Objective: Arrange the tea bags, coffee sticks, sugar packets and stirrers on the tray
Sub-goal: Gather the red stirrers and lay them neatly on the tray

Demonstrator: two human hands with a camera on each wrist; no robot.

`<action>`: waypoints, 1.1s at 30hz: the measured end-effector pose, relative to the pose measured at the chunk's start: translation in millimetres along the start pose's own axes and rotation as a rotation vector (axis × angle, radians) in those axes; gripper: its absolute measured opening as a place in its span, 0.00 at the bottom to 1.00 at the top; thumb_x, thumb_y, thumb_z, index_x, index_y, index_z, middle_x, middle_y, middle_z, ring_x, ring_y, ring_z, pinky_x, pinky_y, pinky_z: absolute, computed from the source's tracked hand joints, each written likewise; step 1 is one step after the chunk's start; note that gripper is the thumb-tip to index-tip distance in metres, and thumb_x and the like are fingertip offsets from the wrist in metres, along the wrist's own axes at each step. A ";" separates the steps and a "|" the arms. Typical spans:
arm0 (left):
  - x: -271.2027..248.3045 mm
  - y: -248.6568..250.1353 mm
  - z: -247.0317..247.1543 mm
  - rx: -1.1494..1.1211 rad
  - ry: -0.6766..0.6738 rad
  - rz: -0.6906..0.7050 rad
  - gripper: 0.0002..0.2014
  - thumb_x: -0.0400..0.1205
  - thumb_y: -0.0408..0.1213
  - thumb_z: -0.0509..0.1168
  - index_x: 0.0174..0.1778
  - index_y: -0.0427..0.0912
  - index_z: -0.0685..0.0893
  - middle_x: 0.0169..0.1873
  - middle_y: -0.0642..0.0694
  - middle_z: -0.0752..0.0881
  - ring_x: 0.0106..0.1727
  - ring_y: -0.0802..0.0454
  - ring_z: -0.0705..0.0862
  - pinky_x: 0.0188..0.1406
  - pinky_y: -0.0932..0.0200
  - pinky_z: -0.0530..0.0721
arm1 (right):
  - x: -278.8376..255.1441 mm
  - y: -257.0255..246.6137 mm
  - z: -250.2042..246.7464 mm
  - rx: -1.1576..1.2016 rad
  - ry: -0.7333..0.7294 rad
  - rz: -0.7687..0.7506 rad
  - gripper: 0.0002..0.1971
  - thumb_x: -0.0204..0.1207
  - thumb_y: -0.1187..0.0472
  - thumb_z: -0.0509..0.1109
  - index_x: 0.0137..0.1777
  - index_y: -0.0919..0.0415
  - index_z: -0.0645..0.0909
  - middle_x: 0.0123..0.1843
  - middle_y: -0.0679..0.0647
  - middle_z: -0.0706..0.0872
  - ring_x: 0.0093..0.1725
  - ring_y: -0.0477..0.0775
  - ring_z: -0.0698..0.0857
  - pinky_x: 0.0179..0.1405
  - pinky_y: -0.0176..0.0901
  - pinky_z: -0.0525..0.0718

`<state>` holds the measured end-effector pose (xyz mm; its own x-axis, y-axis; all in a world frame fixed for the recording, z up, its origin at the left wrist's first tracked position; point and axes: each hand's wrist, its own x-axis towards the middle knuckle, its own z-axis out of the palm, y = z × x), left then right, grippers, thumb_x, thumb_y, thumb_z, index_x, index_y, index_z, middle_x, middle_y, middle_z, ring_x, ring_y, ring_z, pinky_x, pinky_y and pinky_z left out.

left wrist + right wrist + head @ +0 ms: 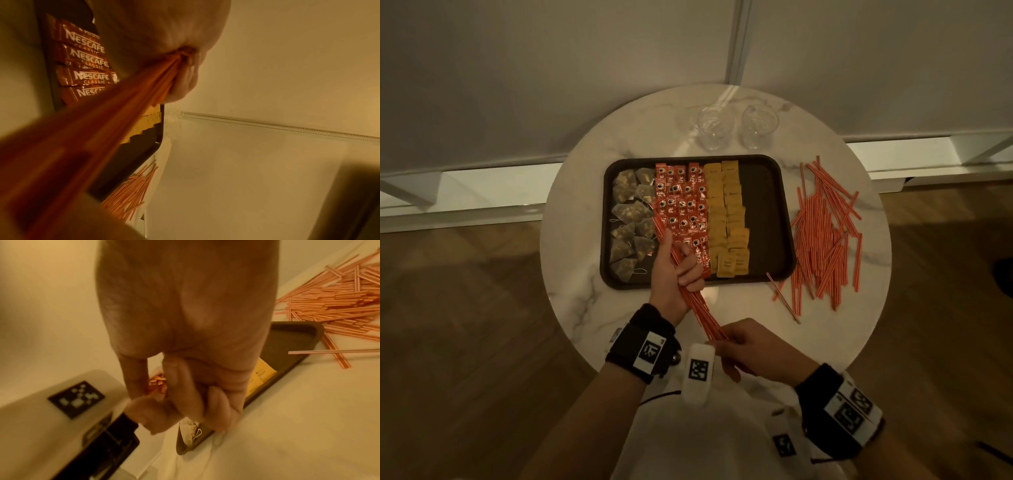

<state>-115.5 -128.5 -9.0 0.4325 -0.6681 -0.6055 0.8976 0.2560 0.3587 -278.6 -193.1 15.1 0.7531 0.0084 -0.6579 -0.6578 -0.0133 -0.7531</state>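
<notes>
A round marble surface [619, 137] carries a dark tray [767, 205] filled left to right with tea bags [628, 219], red coffee sticks [681, 202] and yellow sugar packets [726, 212]; only the bare strip along the tray's right edge is free. Two glasses [736, 126] stand beyond the tray, apart from it. Most stirrers lie in a loose pile [825, 233] on the surface just right of the tray, a few strays fanned toward its near corner.

The left hand [674, 274] is clenched round a bundle [702, 308] of stirrers, slanted over the tray's near edge, its far end above the coffee sticks. The right hand [753, 353] meets the bundle's near end, fingers curled about it, apparently squaring the tips.

The likeliest trouble is the bundle itself: thin, smooth stirrers could slide out of a loosened grip and scatter over the sorted rows. Its far end, if dipped, could rake the coffee sticks out of line. The free strip looks narrow, so a fat or crooked bundle may ride up on the sugar packets. A sleeve sweeping toward the pile could knock strays off the surface.
</notes>
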 end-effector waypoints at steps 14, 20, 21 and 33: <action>-15.1 -7.7 12.7 0.190 0.185 0.288 0.15 0.81 0.54 0.67 0.35 0.48 0.75 0.21 0.55 0.67 0.17 0.62 0.62 0.12 0.68 0.62 | 10.1 -21.5 0.9 0.068 0.012 0.022 0.12 0.87 0.57 0.62 0.42 0.61 0.72 0.24 0.50 0.73 0.21 0.46 0.69 0.25 0.41 0.73; -23.8 -17.5 16.4 0.288 0.207 0.318 0.13 0.85 0.49 0.65 0.41 0.44 0.75 0.22 0.52 0.68 0.18 0.60 0.64 0.13 0.66 0.64 | 11.7 -32.4 0.9 0.102 -0.020 0.035 0.07 0.87 0.59 0.63 0.48 0.62 0.74 0.26 0.51 0.72 0.22 0.46 0.69 0.24 0.38 0.74; -25.5 -18.6 17.6 0.307 0.211 0.321 0.13 0.85 0.49 0.65 0.41 0.44 0.74 0.21 0.52 0.68 0.18 0.60 0.64 0.13 0.66 0.64 | 12.2 -32.2 1.5 0.128 -0.026 0.047 0.07 0.87 0.60 0.63 0.47 0.61 0.73 0.26 0.51 0.71 0.22 0.46 0.69 0.24 0.38 0.73; -56.0 -21.2 14.6 0.621 -0.058 0.018 0.17 0.84 0.47 0.65 0.33 0.45 0.70 0.20 0.50 0.65 0.17 0.57 0.62 0.13 0.65 0.61 | -5.8 -34.1 -36.2 -0.278 -0.252 0.036 0.27 0.77 0.61 0.77 0.73 0.56 0.72 0.52 0.55 0.91 0.48 0.49 0.89 0.61 0.47 0.86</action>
<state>-159.9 -106.8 27.7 0.4258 -0.7089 -0.5623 0.6659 -0.1752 0.7252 -260.0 -228.9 44.8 0.6793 0.2478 -0.6907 -0.6288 -0.2888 -0.7220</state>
